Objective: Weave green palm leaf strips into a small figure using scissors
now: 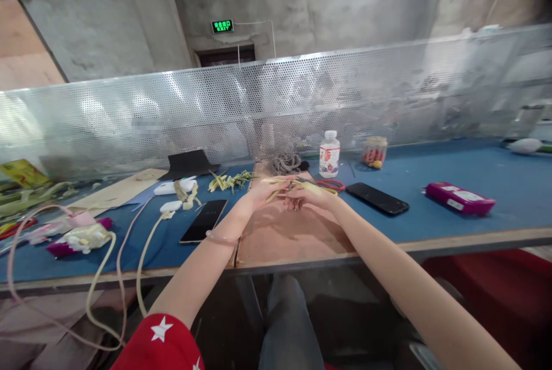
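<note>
Both my hands meet above a brown cardboard sheet [282, 238] at the middle of the table. My left hand [264, 193] is closed, its fingers pinching a thin yellow-green strip [272, 195] that looks like a piece of leaf. My right hand [311, 196] is closed too, with its fingers curled at the same strips. Blur and overlapping fingers hide exactly where each grip lies. Just beyond my right hand lies a red loop [335, 184], with a yellow one beside it. Behind my fingers sits a coil of grey cord [286, 162].
Left on the blue table [155, 243] are a phone [204, 220], dry leaf scraps [229, 181] and charging cables [144, 255] hanging over the edge. Right stand a white bottle [330, 154], a jar [374, 151], a black phone [377, 198] and a purple box [459, 198]. A perforated metal screen [207, 111] runs behind.
</note>
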Tool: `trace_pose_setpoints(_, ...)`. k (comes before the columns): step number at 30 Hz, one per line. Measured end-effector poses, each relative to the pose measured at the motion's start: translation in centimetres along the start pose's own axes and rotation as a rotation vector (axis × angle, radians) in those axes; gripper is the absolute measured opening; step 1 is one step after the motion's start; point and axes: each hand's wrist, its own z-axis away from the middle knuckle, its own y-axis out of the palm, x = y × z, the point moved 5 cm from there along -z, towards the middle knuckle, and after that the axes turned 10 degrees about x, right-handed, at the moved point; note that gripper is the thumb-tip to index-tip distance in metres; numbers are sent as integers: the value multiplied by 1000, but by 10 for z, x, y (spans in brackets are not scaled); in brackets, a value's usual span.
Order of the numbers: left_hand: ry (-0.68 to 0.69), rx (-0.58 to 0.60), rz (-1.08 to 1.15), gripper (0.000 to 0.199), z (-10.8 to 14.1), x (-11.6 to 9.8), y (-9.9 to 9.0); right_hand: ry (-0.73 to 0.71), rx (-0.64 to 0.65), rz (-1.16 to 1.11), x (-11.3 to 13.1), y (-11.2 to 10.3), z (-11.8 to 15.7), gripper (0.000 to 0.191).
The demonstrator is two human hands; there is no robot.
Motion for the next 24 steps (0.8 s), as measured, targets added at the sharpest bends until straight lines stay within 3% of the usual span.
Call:
trace_pose_setpoints(10, 37, -1, -37, 40, 3, -6, 5, -33, 3, 14, 11, 5, 3, 30)
trace_pose_setpoints(24, 41, -50, -33, 35, 4, -7, 3, -41, -3, -10, 1, -1, -4, 33)
